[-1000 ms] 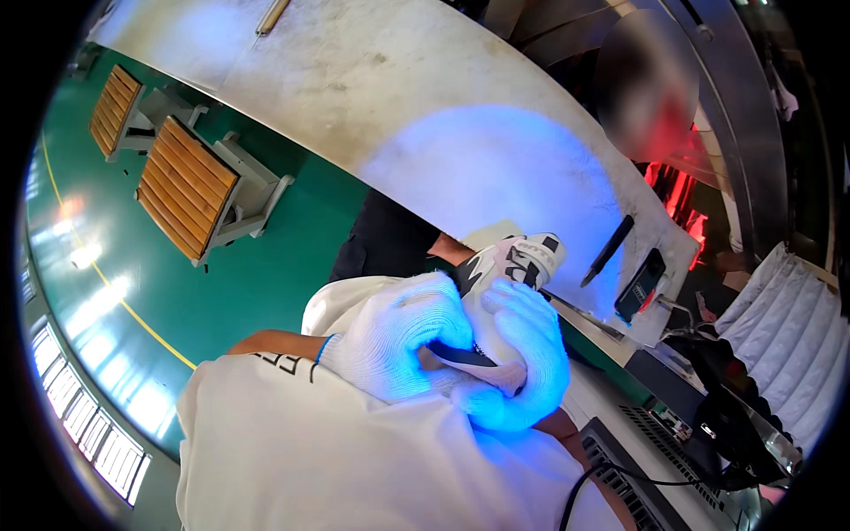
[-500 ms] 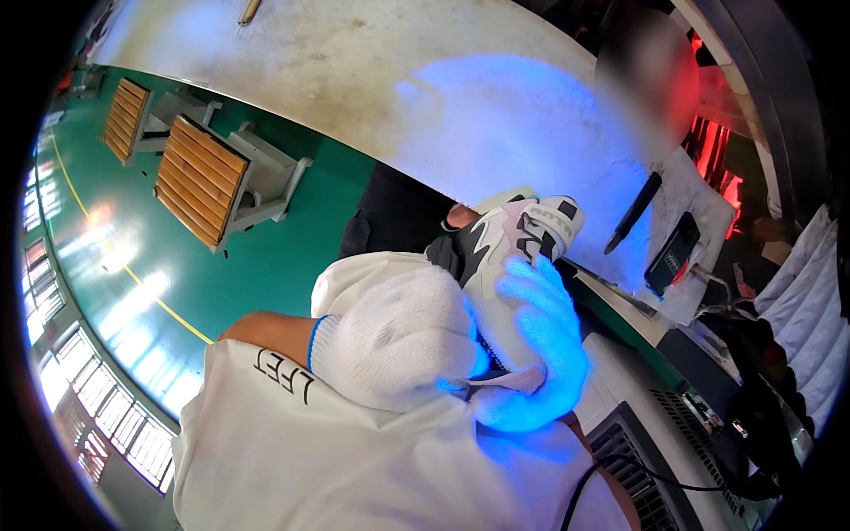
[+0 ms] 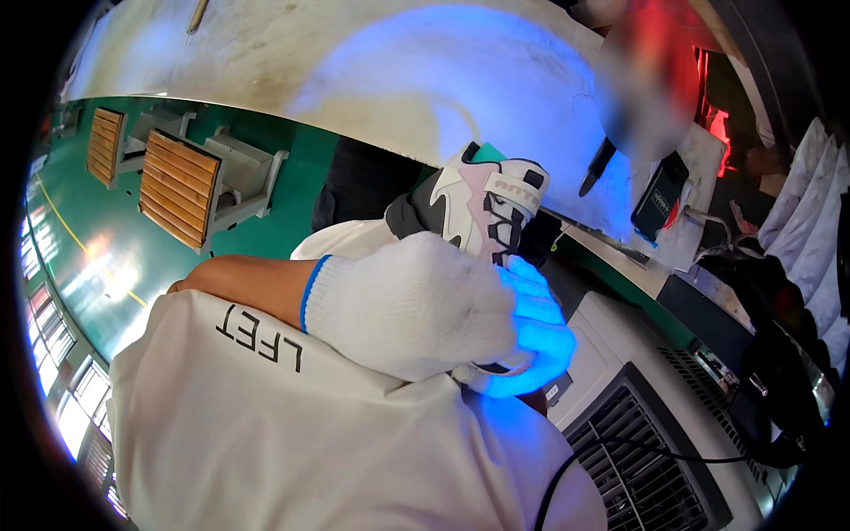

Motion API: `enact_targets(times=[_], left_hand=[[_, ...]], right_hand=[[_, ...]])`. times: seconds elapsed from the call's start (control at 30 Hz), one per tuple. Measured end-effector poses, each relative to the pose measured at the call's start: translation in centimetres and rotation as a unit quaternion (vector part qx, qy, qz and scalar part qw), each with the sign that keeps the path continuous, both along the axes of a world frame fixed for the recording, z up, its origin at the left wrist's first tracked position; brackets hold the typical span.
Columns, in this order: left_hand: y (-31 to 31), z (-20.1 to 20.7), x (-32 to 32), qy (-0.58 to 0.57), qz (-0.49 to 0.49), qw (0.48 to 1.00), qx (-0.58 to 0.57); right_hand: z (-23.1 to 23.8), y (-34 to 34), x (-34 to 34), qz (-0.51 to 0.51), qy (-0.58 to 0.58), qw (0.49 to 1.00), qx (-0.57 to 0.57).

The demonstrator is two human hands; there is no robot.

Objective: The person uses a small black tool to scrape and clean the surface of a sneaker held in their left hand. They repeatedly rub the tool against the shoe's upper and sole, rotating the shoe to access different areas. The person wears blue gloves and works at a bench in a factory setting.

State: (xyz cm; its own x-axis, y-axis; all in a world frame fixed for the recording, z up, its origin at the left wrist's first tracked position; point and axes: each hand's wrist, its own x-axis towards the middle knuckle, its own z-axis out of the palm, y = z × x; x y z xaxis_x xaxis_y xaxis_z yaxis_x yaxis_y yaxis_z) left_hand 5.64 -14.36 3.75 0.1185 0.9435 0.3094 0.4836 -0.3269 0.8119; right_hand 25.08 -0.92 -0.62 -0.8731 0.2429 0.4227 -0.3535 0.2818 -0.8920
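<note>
A white, grey and pale pink sneaker lies across my lap, its toe up by the table edge. Its black laces and the strap over its front show, while the heel end is mostly behind my hands. My left hand, in a white knit glove with a blue cuff, is closed over the heel end, with its fingertips hidden. Blue light falls on my right hand, also gloved. It wraps the sneaker's far side with curled fingers, right beside my left hand.
Beyond the sneaker stretches a pale worktable lit blue. A slim black tool and a black phone lie at its right. A grey vented machine with a black cable stands on my right. Slatted wooden seats are at the left.
My left hand has moved right, over the heel end, now covering the opening and much of my right hand. The sneaker has turned so more of its laces face me. The view has shifted.
</note>
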Motion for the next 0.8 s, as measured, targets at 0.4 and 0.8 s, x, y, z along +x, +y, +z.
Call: enact_targets(times=[0.4, 0.8], left_hand=[[0.8, -1.8, 3.1, -0.088, 0.026, 0.991, -0.098], [1.5, -2.9, 4.2, -0.052, 0.048, 0.997, -0.004]], right_hand=[[-2.4, -2.6, 4.8, -0.118, -0.004, 0.993, -0.024], [0.0, -3.2, 6.3, -0.17, -0.1, 0.974, -0.108]])
